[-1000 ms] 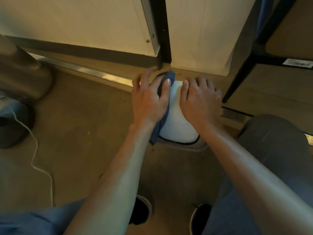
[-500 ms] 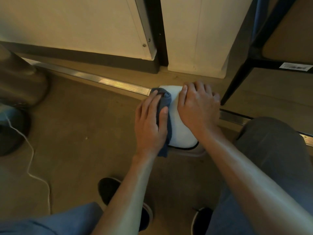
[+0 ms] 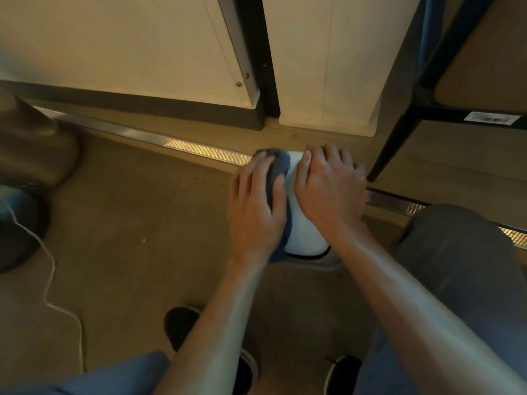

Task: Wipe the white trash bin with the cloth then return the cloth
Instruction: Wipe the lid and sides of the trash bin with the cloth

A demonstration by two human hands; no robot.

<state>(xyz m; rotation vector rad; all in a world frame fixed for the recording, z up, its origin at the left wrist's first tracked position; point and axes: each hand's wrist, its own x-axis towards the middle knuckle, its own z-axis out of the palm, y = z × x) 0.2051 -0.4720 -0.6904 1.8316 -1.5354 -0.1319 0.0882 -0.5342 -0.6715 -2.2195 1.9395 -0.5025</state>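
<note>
The white trash bin (image 3: 302, 223) stands on the floor (image 3: 128, 223). The left hand (image 3: 256, 206) presses the blue cloth (image 3: 281, 166) flat against its left side, fingers extended. The right hand (image 3: 330, 189) rests on the bin's top, fingers loosely curved over it.

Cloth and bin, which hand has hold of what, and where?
Left hand presses the cloth against the bin's left side. Right hand rests on the bin's top right.

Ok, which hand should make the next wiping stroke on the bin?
Left. The left hand already presses the blue cloth against the white trash bin, while the right hand lies flat on it, steadying.
</note>
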